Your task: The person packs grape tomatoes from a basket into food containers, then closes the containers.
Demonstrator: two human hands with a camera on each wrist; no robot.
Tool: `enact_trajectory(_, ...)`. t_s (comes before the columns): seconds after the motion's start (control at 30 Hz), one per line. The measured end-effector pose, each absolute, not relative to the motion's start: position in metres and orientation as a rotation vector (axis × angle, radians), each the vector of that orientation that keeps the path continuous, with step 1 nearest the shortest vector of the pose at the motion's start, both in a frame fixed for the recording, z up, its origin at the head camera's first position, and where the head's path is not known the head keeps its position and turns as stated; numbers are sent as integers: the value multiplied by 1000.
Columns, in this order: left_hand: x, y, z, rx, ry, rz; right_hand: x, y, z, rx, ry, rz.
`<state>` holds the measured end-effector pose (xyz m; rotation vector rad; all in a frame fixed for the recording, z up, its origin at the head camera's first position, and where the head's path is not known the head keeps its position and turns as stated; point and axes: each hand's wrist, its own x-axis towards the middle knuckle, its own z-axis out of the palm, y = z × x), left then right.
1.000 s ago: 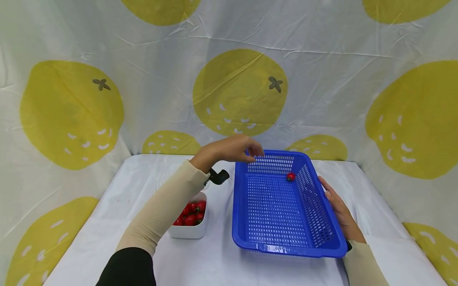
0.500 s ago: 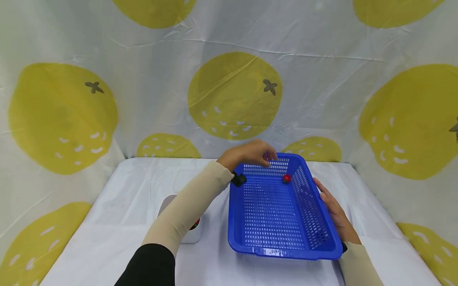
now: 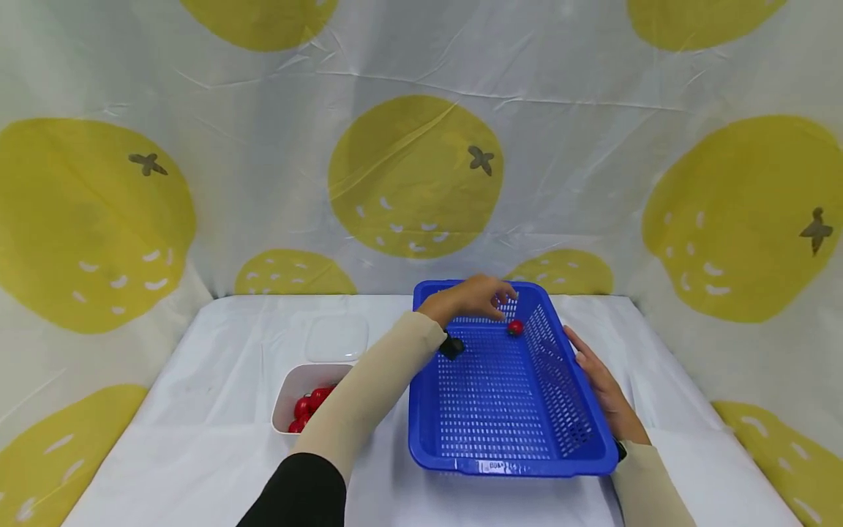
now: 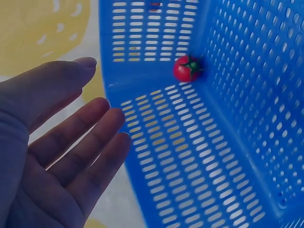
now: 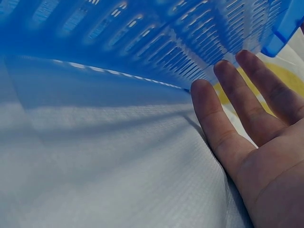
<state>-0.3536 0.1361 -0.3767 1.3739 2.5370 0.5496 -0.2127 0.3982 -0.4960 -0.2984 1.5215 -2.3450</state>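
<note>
A blue slotted plastic basket stands on the table, with one red cherry tomato in its far right corner. The tomato keeps its green calyx, seen in the left wrist view. Over the basket's far end hovers my left hand, its fingers loosely bent and nothing between them. Along the basket's right side lies my right hand, fingers extended with the tips right at the slotted wall. To the left, a white container holds several red tomatoes, partly hidden behind my left sleeve.
A clear, flat lid lies behind the white container. White cloth covers the table, and a curtain printed with yellow fruit closes off the back and sides. My left forearm crosses above the table between container and basket.
My left hand has moved right and lower over the basket. The view has shifted so the scene sits further left, and the lid shows clearly. My right hand stays at the basket's side.
</note>
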Motion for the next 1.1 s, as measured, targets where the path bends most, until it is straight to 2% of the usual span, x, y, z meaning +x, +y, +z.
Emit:
enact_trajectory(0.33, -357, 156, -411, 1234, 2502, 568, -210, 393, -505, -298, 1514, -2333)
enact_trajectory(0.63, -360, 168, -433, 1228, 2528, 443, -210, 390, -501, -238, 1529, -2358)
enact_trajectory(1.1, -361, 177, -449, 1247, 2548, 267, -214, 397, -497, -337, 1453, -2384)
